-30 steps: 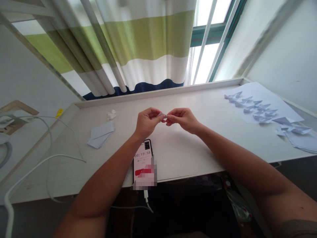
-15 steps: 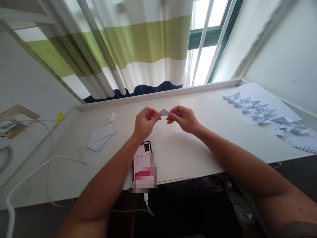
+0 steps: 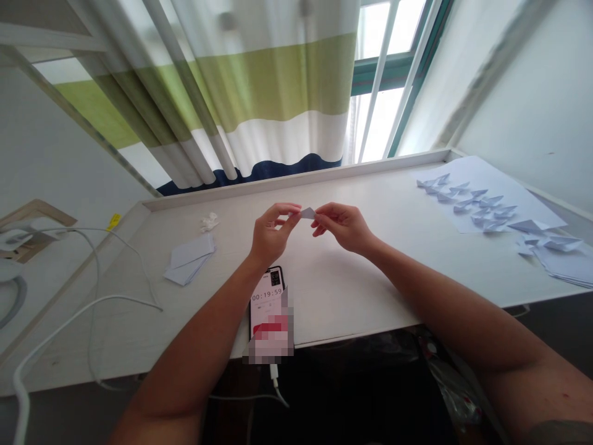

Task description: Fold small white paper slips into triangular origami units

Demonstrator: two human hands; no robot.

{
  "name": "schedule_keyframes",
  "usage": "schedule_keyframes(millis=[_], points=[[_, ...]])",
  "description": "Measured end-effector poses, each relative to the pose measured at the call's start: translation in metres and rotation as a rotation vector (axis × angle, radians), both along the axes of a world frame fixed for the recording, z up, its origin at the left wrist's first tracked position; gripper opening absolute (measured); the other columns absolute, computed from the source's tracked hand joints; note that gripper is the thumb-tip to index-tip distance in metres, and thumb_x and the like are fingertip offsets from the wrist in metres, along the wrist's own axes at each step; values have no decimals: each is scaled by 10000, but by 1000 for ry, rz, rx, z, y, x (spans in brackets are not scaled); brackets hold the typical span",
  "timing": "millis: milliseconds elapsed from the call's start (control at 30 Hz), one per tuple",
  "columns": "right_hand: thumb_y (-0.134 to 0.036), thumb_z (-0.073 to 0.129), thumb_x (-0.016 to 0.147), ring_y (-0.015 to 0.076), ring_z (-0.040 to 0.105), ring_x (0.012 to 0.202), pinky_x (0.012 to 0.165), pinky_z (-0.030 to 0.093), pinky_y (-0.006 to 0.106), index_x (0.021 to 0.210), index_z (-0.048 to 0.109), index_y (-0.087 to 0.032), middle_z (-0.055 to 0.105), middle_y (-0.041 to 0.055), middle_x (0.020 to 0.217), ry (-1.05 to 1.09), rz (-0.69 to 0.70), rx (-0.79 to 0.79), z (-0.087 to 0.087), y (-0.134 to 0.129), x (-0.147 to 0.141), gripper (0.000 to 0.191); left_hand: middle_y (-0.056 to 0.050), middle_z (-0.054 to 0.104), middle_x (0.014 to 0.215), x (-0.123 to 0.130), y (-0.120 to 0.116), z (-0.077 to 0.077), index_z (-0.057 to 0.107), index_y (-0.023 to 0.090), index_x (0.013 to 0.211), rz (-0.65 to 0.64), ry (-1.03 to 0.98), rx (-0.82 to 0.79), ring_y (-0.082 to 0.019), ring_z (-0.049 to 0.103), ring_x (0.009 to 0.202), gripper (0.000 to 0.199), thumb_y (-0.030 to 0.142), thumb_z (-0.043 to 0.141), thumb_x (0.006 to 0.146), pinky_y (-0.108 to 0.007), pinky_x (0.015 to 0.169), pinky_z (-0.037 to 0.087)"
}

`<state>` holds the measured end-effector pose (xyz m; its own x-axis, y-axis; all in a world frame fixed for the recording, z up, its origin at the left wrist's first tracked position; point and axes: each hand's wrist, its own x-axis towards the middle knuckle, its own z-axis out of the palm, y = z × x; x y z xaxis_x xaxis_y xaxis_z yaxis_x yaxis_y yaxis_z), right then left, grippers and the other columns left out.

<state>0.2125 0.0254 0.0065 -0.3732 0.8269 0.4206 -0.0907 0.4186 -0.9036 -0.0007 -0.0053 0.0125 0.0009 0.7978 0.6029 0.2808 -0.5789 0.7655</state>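
Note:
A small folded piece of white paper [image 3: 307,213], pointed at the top, is held above the desk between my two hands. My left hand [image 3: 274,230] pinches its left end between thumb and fingers. On the opposite end, the thumb and index finger of my right hand [image 3: 340,225] are closed, with the other fingers curled below. Fingertips cover both ends of the paper. At the right of the desk, several folded paper boats [image 3: 482,201] rest in rows on a large white sheet [image 3: 467,167].
A phone [image 3: 267,309] showing a timer lies at the desk's front edge, plugged into a white cable [image 3: 274,372]. Paper slips [image 3: 189,256] and a crumpled paper scrap [image 3: 209,221] are on the left. A paper stack [image 3: 567,266] sits far right. Loose cables [image 3: 60,337] cross the left side.
Less of the folded paper shows between my hands, and its outline has changed. My left fingers have lifted and straightened slightly. Both hands still pinch the paper.

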Motion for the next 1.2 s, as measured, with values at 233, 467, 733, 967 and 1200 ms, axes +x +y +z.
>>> schedule_keyframes(millis=[233,467,733,967,1200], points=[[-670,792,924,205,790,693,686,683,391,970,767,-207,796,46,844,-31,-73,34,0,0,1,466,-102,770,1258,-3,-2,3,794,246,1015,-52,95,44,-251,733,1162,159,400,756,1000,-411,939,636],[-639,763,962,185,781,662,674,671,363,988,763,-198,794,38,841,-14,-96,117,-6,2,0,442,-95,747,1331,-2,1,2,797,234,977,-205,-142,-172,-272,676,1272,172,396,740,989,-415,1016,576],[-590,712,1018,193,786,674,681,666,366,991,755,-208,793,39,846,-49,-137,223,-5,0,2,386,-63,780,977,0,-1,11,725,200,1114,-305,-399,-630,-179,724,807,337,390,851,866,-319,750,560],[-549,683,1047,183,787,696,699,663,347,1000,751,-208,802,51,886,-91,-176,310,-4,0,3,351,-52,771,899,0,-3,16,733,157,1060,-376,-502,-733,-140,717,741,346,247,917,781,-290,732,563],[-476,688,1047,178,782,673,672,651,336,987,752,-205,797,45,869,-87,-160,335,-3,-3,2,285,2,710,755,4,-5,17,706,177,936,-371,-572,-770,-115,678,651,179,173,829,806,-252,649,549]])
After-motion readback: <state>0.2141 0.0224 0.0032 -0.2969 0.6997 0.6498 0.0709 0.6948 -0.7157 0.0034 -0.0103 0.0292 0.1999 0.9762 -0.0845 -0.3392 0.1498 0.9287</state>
